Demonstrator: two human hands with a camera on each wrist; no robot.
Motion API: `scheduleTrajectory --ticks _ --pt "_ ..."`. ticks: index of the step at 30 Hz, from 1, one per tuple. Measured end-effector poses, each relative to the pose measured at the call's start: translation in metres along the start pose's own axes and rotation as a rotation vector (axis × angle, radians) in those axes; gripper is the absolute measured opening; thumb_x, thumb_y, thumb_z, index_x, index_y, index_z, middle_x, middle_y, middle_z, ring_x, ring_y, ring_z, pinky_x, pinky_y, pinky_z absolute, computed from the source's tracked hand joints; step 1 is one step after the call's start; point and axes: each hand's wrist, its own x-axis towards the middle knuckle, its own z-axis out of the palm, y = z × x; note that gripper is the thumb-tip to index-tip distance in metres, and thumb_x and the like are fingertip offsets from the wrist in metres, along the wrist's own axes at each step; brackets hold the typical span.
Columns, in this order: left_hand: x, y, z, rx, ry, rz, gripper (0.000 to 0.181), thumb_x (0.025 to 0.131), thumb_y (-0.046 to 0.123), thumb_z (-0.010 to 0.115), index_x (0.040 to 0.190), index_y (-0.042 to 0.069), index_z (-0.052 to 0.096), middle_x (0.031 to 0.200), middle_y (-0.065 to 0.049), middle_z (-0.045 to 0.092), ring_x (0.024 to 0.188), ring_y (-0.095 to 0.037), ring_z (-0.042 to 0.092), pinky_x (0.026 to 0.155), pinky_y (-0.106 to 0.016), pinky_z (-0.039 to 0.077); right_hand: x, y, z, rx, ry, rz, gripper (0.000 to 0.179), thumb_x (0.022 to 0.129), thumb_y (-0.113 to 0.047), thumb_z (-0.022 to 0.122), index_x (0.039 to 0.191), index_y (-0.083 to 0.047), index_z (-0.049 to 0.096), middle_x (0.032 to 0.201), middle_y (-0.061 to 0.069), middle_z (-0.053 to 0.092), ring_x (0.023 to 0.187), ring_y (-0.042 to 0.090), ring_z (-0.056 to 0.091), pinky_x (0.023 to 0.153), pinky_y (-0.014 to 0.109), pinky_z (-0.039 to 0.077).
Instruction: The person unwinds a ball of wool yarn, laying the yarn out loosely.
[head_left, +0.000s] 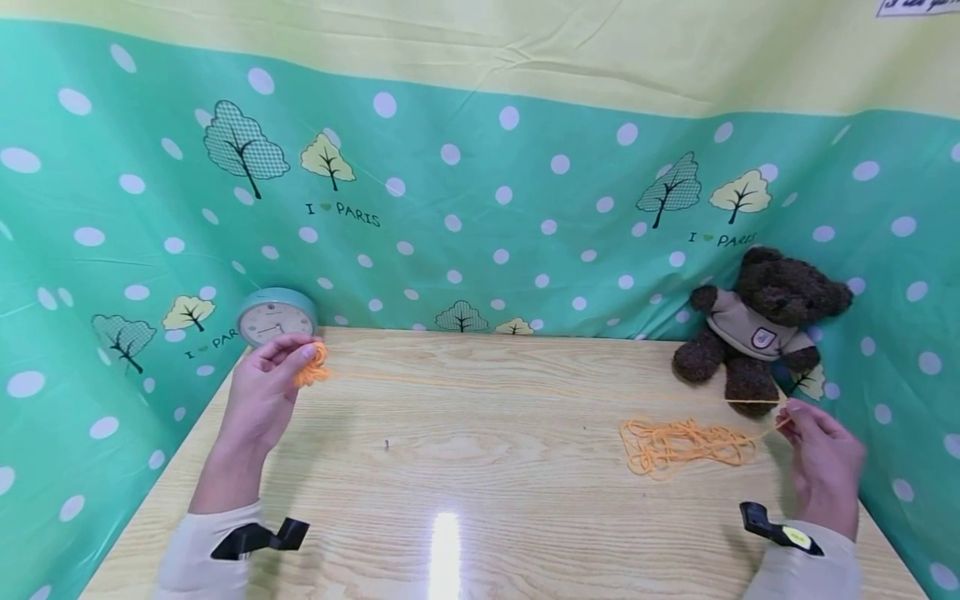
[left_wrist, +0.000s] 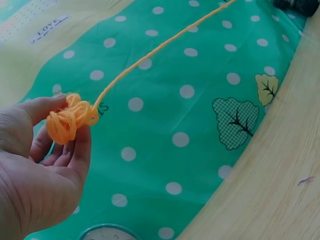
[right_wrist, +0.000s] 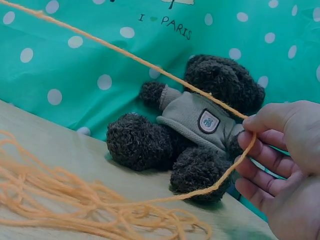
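Observation:
My left hand point(head_left: 266, 390) pinches a small bundle of orange yarn point(left_wrist: 70, 120) between thumb and fingers, held up at the left side of the table. From it one strand point(left_wrist: 165, 44) runs across to the far right. There my right hand point(head_left: 825, 450) pinches the strand between thumb and index finger, as the right wrist view shows. Past those fingertips the yarn bends down and back to a loose, tangled heap of orange yarn point(head_left: 686, 446) on the table, left of the right hand.
A dark brown teddy bear point(head_left: 765, 325) in a grey shirt sits at the back right, just behind the right hand. A round teal clock point(head_left: 276, 310) stands at the back left, near the left hand. A dotted green curtain point(head_left: 480, 208) closes off the wooden table point(head_left: 510, 517) behind and beside.

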Motion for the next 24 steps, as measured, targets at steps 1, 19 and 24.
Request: scheduleTrajectory --ticks 1,19,24 --pt "0.000 0.000 -0.001 -0.012 0.003 0.005 0.019 0.101 -0.005 0.059 0.106 0.007 0.073 0.103 0.001 0.078 0.093 -0.007 0.072 0.081 -0.015 0.059 0.001 0.000 -0.001 -0.012 0.003 0.004 0.011 0.090 -0.010 0.080 0.101 -0.008 0.082 0.084 -0.003 0.076 0.075 0.012 0.068 0.065 0.022 0.058" --pt "0.000 -0.003 0.005 0.025 -0.014 0.004 0.018 0.101 -0.003 0.060 0.107 0.008 0.072 0.105 0.002 0.076 0.095 -0.006 0.070 0.084 -0.013 0.057 0.006 0.007 0.002 -0.065 0.109 -0.006 0.012 0.092 -0.006 0.076 0.102 -0.009 0.082 0.085 -0.007 0.076 0.074 0.009 0.068 0.065 0.018 0.058" --pt "0.000 -0.004 0.006 0.033 -0.013 -0.001 0.017 0.101 -0.002 0.061 0.108 0.008 0.072 0.107 0.002 0.076 0.097 -0.005 0.070 0.085 -0.013 0.057 0.005 0.000 0.009 0.042 0.114 -0.066 0.017 0.088 -0.001 0.080 0.104 -0.006 0.080 0.090 -0.003 0.074 0.077 0.010 0.069 0.066 0.018 0.059"
